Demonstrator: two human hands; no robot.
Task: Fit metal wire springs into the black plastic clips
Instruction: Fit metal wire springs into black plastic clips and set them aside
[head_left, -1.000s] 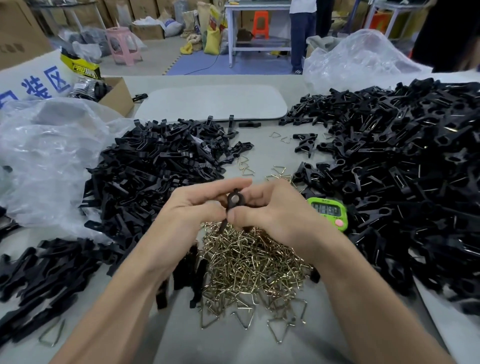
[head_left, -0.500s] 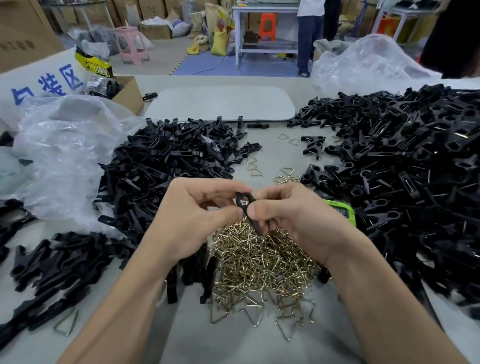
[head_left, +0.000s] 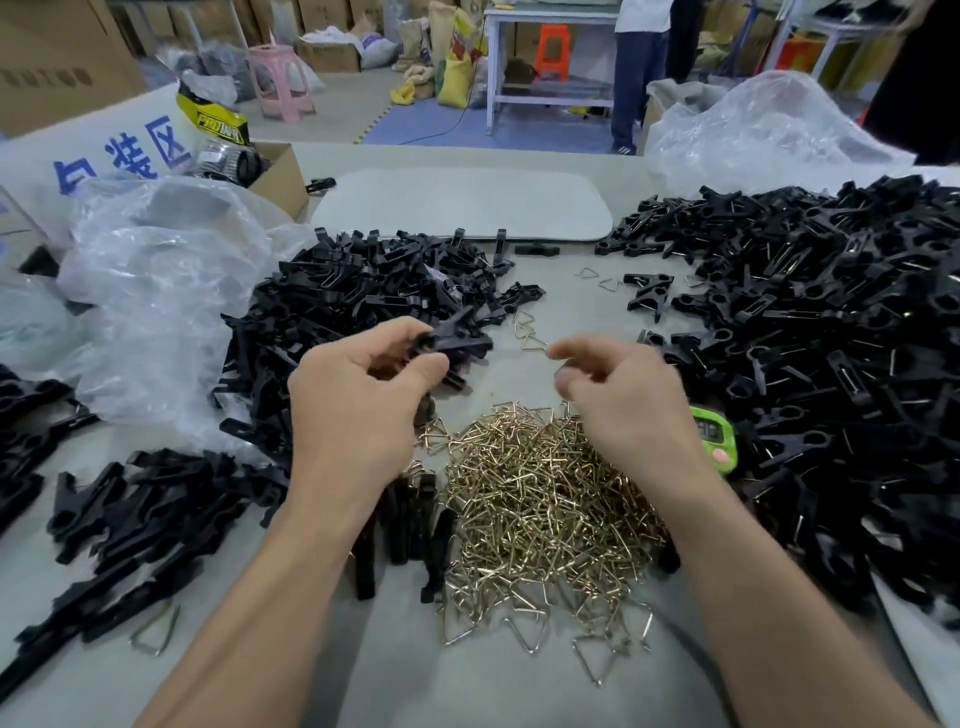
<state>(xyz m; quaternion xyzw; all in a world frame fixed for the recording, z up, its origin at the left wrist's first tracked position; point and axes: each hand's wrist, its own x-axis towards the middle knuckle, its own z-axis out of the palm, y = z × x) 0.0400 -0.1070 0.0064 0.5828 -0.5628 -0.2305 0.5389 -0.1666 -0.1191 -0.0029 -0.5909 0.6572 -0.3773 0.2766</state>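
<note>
My left hand (head_left: 358, 410) pinches a black plastic clip (head_left: 452, 340) between thumb and fingers, held just above the table near the left heap. My right hand (head_left: 628, 405) hovers over the brass-coloured pile of triangular wire springs (head_left: 540, 509), its fingers loosely curled and blurred; nothing shows in it. A large heap of black clips (head_left: 831, 374) covers the right of the table. Another heap of black clip parts (head_left: 363, 301) lies to the left, with more at the near left (head_left: 130, 525).
A green timer (head_left: 717, 434) sits right of my right wrist. Crumpled clear plastic bags lie at the left (head_left: 156, 291) and far right (head_left: 769, 130). A grey pad (head_left: 462, 202) and a cardboard box (head_left: 283, 176) sit at the back. A person stands beyond the table.
My hands have come apart: the right hand let go of the clip and moved right over the springs, while the left hand carried the clip up and left.
</note>
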